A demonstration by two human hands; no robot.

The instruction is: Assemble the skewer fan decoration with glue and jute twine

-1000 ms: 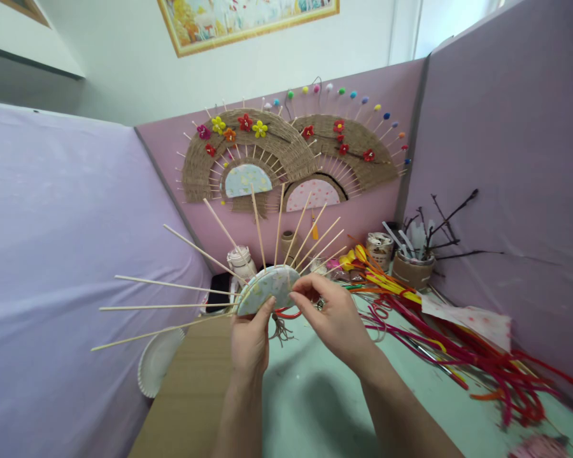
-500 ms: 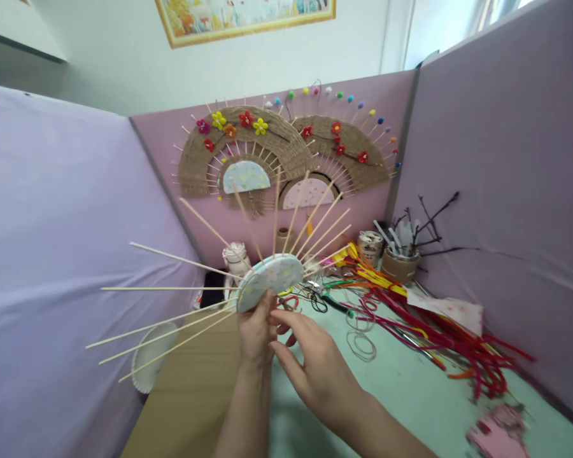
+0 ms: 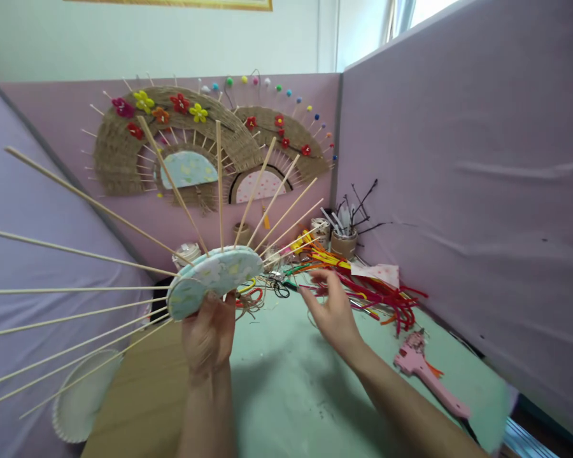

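We find floral half-disc (image 3: 219, 280) w/ fanned sticks (image 3: 219, 184) held above tbl. (image 3: 286, 388), lower edge pinched by L hand (image 3: 210, 334), thumb in front. R hand (image 3: 335, 318): fingers parted, betw. half-disc & pink glue gun (image 3: 432, 374) in our view.

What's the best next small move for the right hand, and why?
Probably reach the right hand forward to the coloured stems: it looks empty, its fingers are apart, and the stems lie just beyond it, while the left hand alone holds up the padded half-disc with its sticks.
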